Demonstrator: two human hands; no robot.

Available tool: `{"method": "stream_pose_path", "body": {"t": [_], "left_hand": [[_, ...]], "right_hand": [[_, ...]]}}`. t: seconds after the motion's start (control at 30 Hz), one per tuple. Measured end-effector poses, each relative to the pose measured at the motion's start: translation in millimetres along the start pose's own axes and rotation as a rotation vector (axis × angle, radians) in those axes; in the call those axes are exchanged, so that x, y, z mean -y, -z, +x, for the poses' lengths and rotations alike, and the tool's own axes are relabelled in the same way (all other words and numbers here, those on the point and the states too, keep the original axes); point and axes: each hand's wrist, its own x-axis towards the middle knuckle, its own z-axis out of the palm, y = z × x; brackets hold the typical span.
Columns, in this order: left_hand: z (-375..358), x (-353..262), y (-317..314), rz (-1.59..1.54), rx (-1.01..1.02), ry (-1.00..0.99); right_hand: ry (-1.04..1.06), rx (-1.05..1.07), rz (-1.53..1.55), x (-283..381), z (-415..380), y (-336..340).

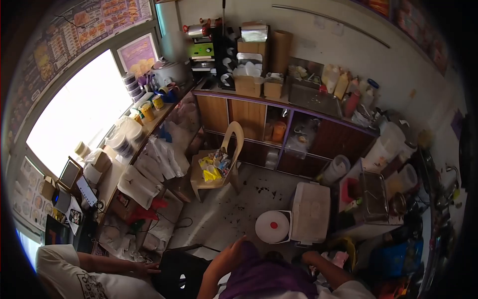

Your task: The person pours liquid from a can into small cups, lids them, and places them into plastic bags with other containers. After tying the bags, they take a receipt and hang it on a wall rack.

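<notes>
At the bottom centre my left hand (234, 252) is raised against the purple cloth (269, 274) over my front; its fingers are too dark to make out. My right hand (311, 258) is at the other side of the cloth, beside a pink bag (339, 258), its fingers in shadow. Between the hands is a dark shape that I cannot identify. Beyond them on the floor stand a round white-lidded bucket (272, 226) with a red centre and a large white lidded box (311, 212).
A person in a white shirt (94, 279) is at the lower left, one hand near a black item (181, 271). A beige chair (234, 149) holds colourful packets. A counter (279, 97) lines the back; a shelf unit (368, 226) stands right.
</notes>
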Motion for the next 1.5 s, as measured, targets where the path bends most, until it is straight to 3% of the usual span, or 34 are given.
{"method": "stream_pose_path", "body": {"t": [0.13,0.3,0.47,0.57,0.67,0.77,0.87,1.07,1.17,1.2,1.23,1.3,1.37,1.43,1.5], "left_hand": [[49,32,29,0.093,-0.052,0.074],[144,81,64,0.081,-0.02,0.092],[263,119,125,0.03,0.09,0.13],[308,146,167,0.205,-0.125,0.163],[330,141,228,0.304,-0.15,0.428],[338,165,255,0.392,-0.203,0.421],[340,179,267,0.336,-0.2,0.549],[300,192,249,0.19,-0.16,0.582],[270,211,233,0.153,-0.19,0.673],[271,208,235,0.161,-0.179,0.714],[268,202,242,0.17,-0.172,0.761],[267,202,246,0.136,-0.146,0.834],[282,212,256,0.067,-0.134,0.857],[301,231,249,0.111,-0.26,0.724],[330,247,252,0.141,-0.268,0.615]], "right_hand": [[0.398,0.024,0.39,10,58,28],[0.341,0.056,0.607,25,114,112],[0.392,-0.099,0.849,62,183,243],[0.534,-0.22,1.025,85,209,311],[0.574,-0.229,1.134,83,225,365],[0.356,-0.089,1.054,69,235,409],[0.457,-0.027,0.27,45,321,354],[0.224,0.131,-0.311,-5,250,347],[-0.04,0.117,-0.425,-13,231,381],[-0.169,0.071,-0.275,-20,250,389],[-0.213,-0.238,-0.011,-25,266,384],[0.259,-0.21,0.657,-24,278,417],[0.06,-0.17,0.788,35,225,492],[0.089,-0.252,0.922,66,245,491],[0.462,-0.108,1.186,107,233,491]]}}
